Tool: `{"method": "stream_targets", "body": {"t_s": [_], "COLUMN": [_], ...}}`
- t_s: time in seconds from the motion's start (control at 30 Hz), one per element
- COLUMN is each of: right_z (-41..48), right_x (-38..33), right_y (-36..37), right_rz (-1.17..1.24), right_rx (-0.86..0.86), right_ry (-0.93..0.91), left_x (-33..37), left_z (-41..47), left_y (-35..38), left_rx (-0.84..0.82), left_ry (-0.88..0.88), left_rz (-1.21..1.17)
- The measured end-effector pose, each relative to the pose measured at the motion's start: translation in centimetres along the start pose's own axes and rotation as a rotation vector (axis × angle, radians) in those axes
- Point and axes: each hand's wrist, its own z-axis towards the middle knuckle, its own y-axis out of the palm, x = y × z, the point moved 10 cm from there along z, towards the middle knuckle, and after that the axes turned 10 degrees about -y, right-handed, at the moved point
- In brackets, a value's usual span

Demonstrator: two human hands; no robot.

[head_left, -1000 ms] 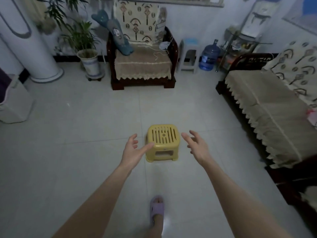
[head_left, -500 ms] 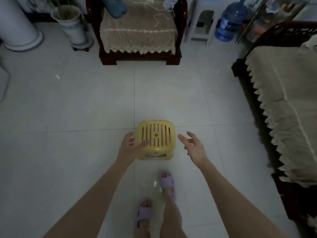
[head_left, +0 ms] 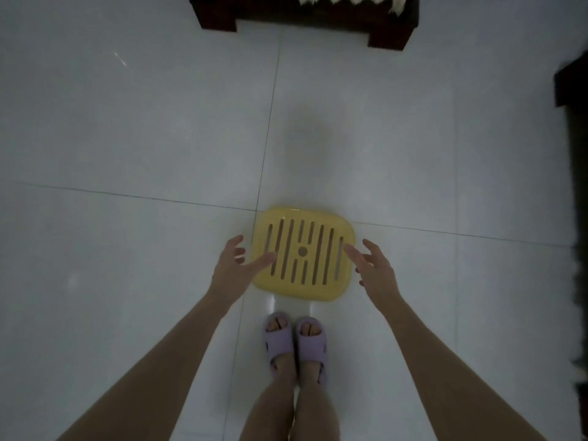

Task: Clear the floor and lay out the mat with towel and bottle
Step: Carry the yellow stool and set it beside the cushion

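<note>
The stool (head_left: 305, 253) stands upright on the floor (head_left: 127, 154) just beyond the slippers (head_left: 294, 342), seat up — its slots run near to far, the seat slightly wider left to right. The left hand (head_left: 232, 272) and right hand (head_left: 375, 272) flank it, fingers spread, holding nothing.

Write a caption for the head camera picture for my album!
Open left hand and right hand reach toward a yellow stool on the floor.

Left hand (head_left: 234, 271): arm extended forward, fingers spread, relaxed, holding nothing. Right hand (head_left: 375, 271): same, palm facing left. Feet together, near.
</note>
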Motion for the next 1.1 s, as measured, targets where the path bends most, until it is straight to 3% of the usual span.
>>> {"method": "stream_targets", "body": {"t_s": [0.37,0.63,0.87,1.1], "right_z": [12.9,16.5,13.4,4.3], "right_x": [15.2,18.1,12.3,-5.0], "right_y": [4.6,5.4,3.4,-0.6], "right_rz": [-0.078,-0.054,-0.057,-0.105], "right_rx": [0.093,0.207,0.198,0.118], "right_ry": [0.162,0.077,0.030,-0.082], "left_x": [-9.2,-10.9,-7.7,1.1], "left_z": [18.5,22.6,17.1,2.2], "left_y": [6.3,7.3,4.5,-3.5], "left_rx": [0.006,-0.011,0.014,0.049], "left_ry": [-0.137,-0.030,-0.019,0.015], "left_rz": [0.038,0.058,-0.043,-0.169]}}
